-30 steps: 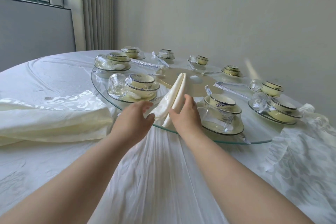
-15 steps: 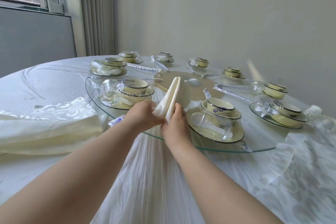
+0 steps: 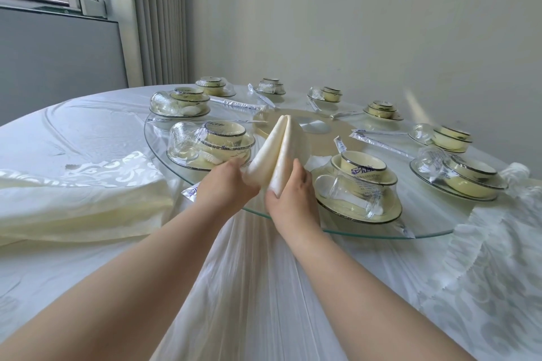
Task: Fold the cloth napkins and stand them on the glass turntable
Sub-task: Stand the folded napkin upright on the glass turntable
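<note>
Clock positions are read on the turntable, with 6 o'clock at the person's edge.

1. Round table (image 3: 88, 132), covered in a white cloth.
2. Glass turntable (image 3: 434, 214), centred on the table, with a gold hub under the glass.
3. Stack of cream napkins (image 3: 82, 202), unfolded, lying on the table off the turntable's 8 o'clock side.
4. Shrink-wrapped tableware sets (image 3: 360, 182), each a bowl, saucer and glass, ringing the turntable. The nearest two flank the hands at 5 and 7 o'clock.
5. Folded napkin (image 3: 278, 149), cream, a pointed two-lobed form. Its base is at the 6 o'clock rim and its tip leans toward the hub.
6. Left hand (image 3: 225, 187), gripping the napkin's lower left edge. Its fingertips are hidden behind the cloth.
7. Right hand (image 3: 290, 193), fingers together and curved along the right flank, thumb closing on the base.
8. Wrapped utensil sleeves (image 3: 378, 142), lying between the sets.

Step in hand: judged to be standing the folded napkin on the glass. The folding itself looks done.

Next move: likely seat the base flat, bring the tip upright, then ease both hands off together so the lobes do not splay.

Writing: blue print shows on the 5 o'clock bowl and on the sleeves, but none of it is legible.
</note>
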Available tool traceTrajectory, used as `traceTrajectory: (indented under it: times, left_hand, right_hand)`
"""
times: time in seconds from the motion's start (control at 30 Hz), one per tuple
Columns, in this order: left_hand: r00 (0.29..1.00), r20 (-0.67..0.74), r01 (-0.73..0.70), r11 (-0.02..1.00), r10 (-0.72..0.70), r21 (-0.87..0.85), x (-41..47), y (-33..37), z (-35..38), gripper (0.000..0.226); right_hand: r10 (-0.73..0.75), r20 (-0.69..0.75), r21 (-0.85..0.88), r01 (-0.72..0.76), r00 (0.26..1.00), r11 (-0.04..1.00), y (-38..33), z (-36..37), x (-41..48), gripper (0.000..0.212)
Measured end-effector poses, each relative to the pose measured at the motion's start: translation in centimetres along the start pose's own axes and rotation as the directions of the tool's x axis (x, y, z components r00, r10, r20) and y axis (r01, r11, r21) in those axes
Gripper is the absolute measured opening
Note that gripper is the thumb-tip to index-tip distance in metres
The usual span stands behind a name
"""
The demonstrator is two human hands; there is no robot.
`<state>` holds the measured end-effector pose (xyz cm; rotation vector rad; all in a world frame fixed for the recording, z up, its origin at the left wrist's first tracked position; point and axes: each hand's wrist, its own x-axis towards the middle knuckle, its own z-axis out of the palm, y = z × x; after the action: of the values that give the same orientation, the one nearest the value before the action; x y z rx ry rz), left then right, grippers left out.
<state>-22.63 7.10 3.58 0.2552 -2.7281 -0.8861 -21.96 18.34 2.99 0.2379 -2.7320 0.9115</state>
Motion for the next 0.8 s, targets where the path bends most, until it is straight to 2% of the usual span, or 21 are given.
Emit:
traceTrajectory:
  times: [0.07, 0.17, 0.3, 0.43, 0.5, 0.6, 0.63, 0.7, 0.77, 0.8]
  left_hand:
    - [1.000, 0.004, -0.003, 1.000, 0.003, -0.030, -0.1, -0.3, 0.0, 0.060]
    - [1.000, -0.013, -0.019, 0.999, 0.019, -0.034, -0.5, -0.6, -0.2, 0.064]
    - [0.998, -0.054, -0.024, 0.999, 0.023, -0.026, -1.9, -0.5, -1.2, 0.058]
    - [0.985, -0.108, -0.142, 0.988, 0.135, -0.061, -5.7, -0.2, -3.0, 0.038]
    - [0.972, -0.065, -0.229, 0.972, 0.226, -0.056, -9.1, -0.3, -3.8, 0.031]
    - [0.933, 0.112, -0.337, 0.940, 0.341, -0.050, -14.9, -0.5, -4.3, 0.032]
    - [0.913, 0.195, -0.358, 0.933, 0.357, -0.033, -16.6, -0.5, -4.2, 0.040]
    - [0.874, 0.310, -0.401, 0.916, 0.375, 0.025, -19.0, -0.7, -3.7, 0.087]
    - [0.894, 0.336, -0.365, 0.917, 0.297, 0.159, -20.5, -1.1, -3.2, 0.137]
    - [0.909, 0.316, -0.348, 0.913, 0.272, 0.214, -20.9, -1.5, -2.7, 0.144]
  right_hand:
    - [0.005, 0.001, -0.014, -0.005, 1.000, 1.000, 0.1, -0.2, -0.3, 0.067]
    - [0.014, -0.001, -0.019, -0.014, 1.000, 1.000, 0.1, -0.5, -0.7, 0.067]
    - [-0.014, -0.013, -0.011, 0.013, 1.000, 1.000, -0.2, -1.7, -1.9, 0.063]
    - [-0.071, -0.046, 0.002, 0.071, 0.996, 0.997, -0.1, -4.4, -4.3, 0.058]
    - [-0.099, -0.074, 0.001, 0.099, 0.992, 0.995, 0.7, -6.0, -6.2, 0.054]
    - [-0.106, -0.047, -0.045, 0.104, 0.993, 0.994, 3.1, -8.5, -9.9, 0.049]
    - [-0.086, -0.010, -0.095, 0.084, 0.996, 0.992, 4.2, -9.2, -11.3, 0.047]
    - [-0.012, 0.055, -0.188, 0.022, 0.998, 0.982, 6.6, -10.6, -13.8, 0.046]
    - [0.053, 0.084, -0.243, -0.031, 0.995, 0.970, 8.6, -12.0, -16.2, 0.048]
    - [0.073, 0.096, -0.272, -0.044, 0.993, 0.961, 9.5, -12.7, -17.3, 0.049]
